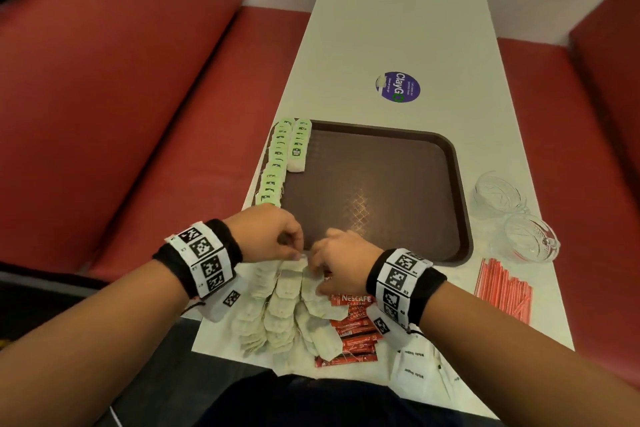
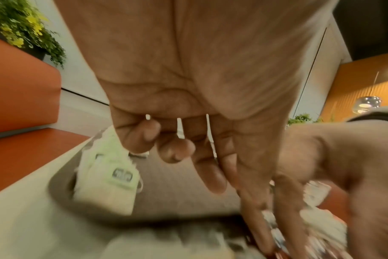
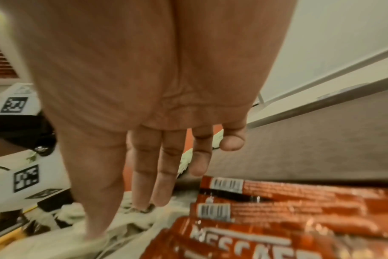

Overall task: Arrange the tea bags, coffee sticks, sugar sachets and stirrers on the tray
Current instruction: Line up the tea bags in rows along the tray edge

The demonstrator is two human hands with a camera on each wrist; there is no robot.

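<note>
A brown tray lies mid-table. Green-tagged tea bags run in a row along its left edge, with a shorter second row beside it. At the table's near edge lies a pile of loose tea bags. My left hand pinches one bag at the pile's far end between thumb and forefinger, the other fingers curled. My right hand rests straight fingers and thumb on the pile, next to the red coffee sticks.
White sugar sachets lie at the near right corner. Red-and-white stirrers lie right of the tray, and two glass cups stand beyond them. A purple sticker marks the far table. Red benches flank both sides.
</note>
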